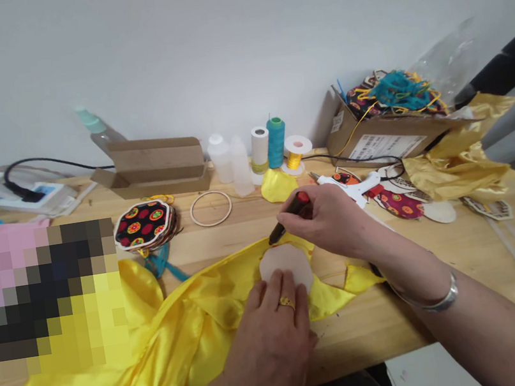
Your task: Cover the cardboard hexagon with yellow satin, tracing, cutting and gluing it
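The right hand [324,221] is curled closed around a red-ended marker [294,214], its tip touching the edge of a pale 8-sided card [284,265]. The card lies on yellow satin [163,336] on a wooden table [356,333]. The left hand [277,325] lies open, pressing the card flat, holding nothing. The white label [379,147] on the cardboard box [374,130] behind is unreadable.

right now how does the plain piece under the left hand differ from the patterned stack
The plain octagon is one unprinted beige piece on yellow satin; the patterned stack is several black pieces with red motifs, on the wooden bench. Both share a similar many-sided outline.
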`<state>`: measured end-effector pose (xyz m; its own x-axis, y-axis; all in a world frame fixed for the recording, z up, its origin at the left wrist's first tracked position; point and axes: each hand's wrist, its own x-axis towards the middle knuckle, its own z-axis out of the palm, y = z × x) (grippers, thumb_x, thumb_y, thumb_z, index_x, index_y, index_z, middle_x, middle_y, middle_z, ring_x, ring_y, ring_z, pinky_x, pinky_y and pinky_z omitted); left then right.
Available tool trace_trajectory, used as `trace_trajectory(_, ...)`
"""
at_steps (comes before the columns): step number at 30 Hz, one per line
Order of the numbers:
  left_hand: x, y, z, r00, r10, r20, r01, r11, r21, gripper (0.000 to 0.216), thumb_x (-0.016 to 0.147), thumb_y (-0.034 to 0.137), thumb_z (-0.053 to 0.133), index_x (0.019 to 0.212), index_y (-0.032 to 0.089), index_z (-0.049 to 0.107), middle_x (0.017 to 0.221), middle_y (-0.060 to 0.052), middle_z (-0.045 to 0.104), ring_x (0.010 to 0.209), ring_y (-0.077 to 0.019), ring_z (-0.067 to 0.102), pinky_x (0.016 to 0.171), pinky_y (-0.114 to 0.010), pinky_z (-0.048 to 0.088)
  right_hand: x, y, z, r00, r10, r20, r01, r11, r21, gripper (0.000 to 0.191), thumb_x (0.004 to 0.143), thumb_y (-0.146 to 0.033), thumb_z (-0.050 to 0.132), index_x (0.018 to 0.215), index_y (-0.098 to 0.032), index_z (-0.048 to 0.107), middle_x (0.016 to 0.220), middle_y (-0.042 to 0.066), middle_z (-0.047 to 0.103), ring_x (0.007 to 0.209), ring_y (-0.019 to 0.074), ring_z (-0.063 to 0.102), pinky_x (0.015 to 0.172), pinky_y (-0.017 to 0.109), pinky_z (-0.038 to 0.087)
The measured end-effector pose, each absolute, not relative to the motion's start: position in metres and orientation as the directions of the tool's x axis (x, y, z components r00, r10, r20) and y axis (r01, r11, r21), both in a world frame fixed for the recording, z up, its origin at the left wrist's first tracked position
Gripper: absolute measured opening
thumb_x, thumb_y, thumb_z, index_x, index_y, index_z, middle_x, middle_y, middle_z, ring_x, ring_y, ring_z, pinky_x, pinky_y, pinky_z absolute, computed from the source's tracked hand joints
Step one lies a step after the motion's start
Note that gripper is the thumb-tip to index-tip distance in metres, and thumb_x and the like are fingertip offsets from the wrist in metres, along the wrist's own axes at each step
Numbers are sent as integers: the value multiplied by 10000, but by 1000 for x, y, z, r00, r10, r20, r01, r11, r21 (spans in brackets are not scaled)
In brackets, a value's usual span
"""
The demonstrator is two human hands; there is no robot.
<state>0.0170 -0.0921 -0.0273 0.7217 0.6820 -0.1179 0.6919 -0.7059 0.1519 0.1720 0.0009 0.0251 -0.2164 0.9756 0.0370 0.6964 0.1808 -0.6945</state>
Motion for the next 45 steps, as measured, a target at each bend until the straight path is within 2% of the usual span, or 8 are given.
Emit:
trace_trajectory(9,18,-89,-25,723,678,-135,691,-703,168,453,933,314,469,1293,65,583,1358,-235,575,1271,-377,508,993,-541,463,172,0,23,-248,969,10,691,184,-699,175,777,-220,557,709,-147,700,583,13,663,514,114,536,469,238,335)
trace_trajectory(27,18,-89,-24,722,673,-161,692,-700,176,452,939,311,470,1300,63,581,1368,-240,564,1274,-383,510,992,-550,467,201,-17,23,-120,993,8,688,89,-720,115,767,-227,591,748,-166,687,599,-11,650,519,121,553,486,236,400)
trace_trajectory(45,18,-86,-25,723,676,-138,690,-709,144,450,936,305,470,1297,63,585,1366,-235,567,1269,-373,520,992,-527,478,210,-33,19,-115,993,2,695,82,-714,97,802,-250,597,782,-184,666,588,-22,637,511,111,547,471,221,385)
